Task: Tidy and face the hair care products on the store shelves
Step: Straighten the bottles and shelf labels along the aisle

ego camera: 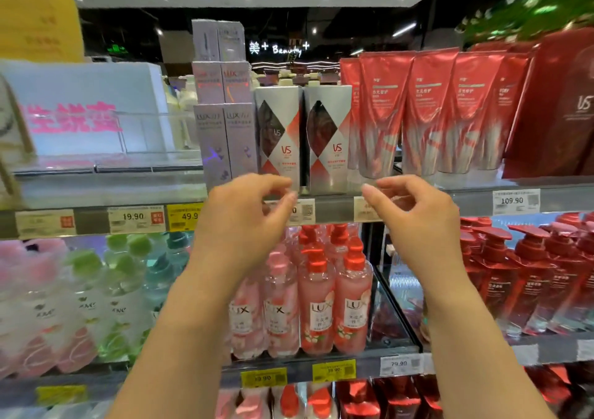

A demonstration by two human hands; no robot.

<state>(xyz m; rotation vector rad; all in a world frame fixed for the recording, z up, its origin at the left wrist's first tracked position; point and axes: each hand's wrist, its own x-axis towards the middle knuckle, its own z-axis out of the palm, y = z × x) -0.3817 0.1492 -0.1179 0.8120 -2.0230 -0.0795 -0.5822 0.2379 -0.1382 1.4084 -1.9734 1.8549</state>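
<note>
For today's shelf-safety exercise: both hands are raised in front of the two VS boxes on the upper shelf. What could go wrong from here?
1. The tall VS boxes stand at the shelf edge; a nudge from the left hand or right hand might tip them.
2. The stacked Lux boxes alongside could topple if bumped.

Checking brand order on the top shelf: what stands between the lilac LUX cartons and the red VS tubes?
In the head view, two silver-and-red VS boxes stand side by side between the LUX cartons and the red tubes.
</note>
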